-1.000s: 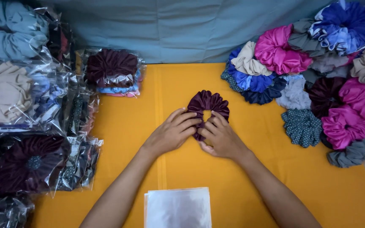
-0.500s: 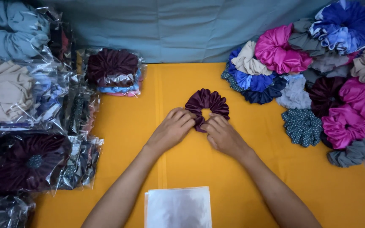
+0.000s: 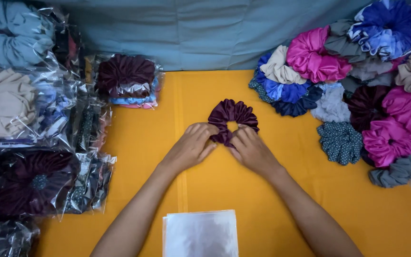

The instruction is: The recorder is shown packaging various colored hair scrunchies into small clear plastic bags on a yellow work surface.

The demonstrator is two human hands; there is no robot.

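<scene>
On the yellow cloth [image 3: 272, 200], I saw my left hand [image 3: 190, 146] and right hand [image 3: 250, 148] both pinching the purple scrunchie [image 3: 232, 115] at its six o'clock edge.

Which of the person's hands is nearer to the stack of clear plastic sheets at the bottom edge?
Left. The left hand lies above the stack of clear sheets, slightly to its left; the right hand sits farther off, up and to its right.

The hands' fingertips [image 3: 217, 135] hide the scrunchie's [image 3: 233, 115] six o'clock rim. The stack of clear bags [image 3: 200, 234] is cut off at six o'clock.
</scene>
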